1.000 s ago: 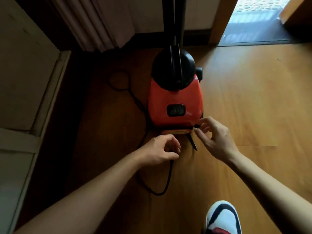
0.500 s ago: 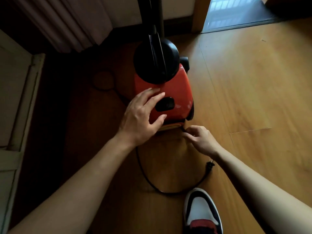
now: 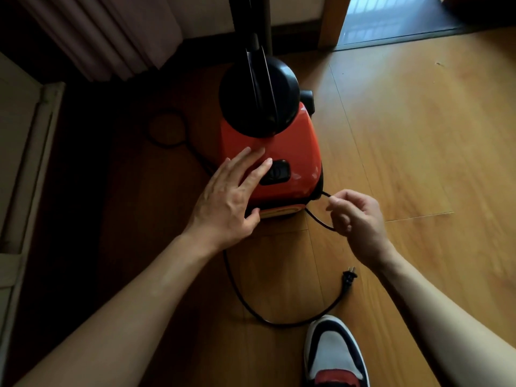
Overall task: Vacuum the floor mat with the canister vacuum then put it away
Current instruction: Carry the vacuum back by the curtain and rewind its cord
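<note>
The red canister vacuum (image 3: 293, 152) with a black round top stands on the wooden floor near the wall. My left hand (image 3: 229, 202) rests flat on its near face, fingers straight, beside the black switch (image 3: 276, 172). My right hand (image 3: 357, 219) pinches the black power cord (image 3: 318, 219) just right of the vacuum's base. The cord loops over the floor in front of the vacuum and ends in a plug (image 3: 349, 276) lying loose. No floor mat is in view.
A curtain (image 3: 111, 34) hangs at the back left above a dark gap. A pale cabinet edge (image 3: 30, 163) runs along the left. A doorway (image 3: 391, 20) opens at the back right. My shoe (image 3: 333, 356) stands at the bottom near the cord loop.
My left hand left the cord and came to rest flat on the vacuum. My right hand has drawn the cord out to the right of the base, and the plug now lies in view.
</note>
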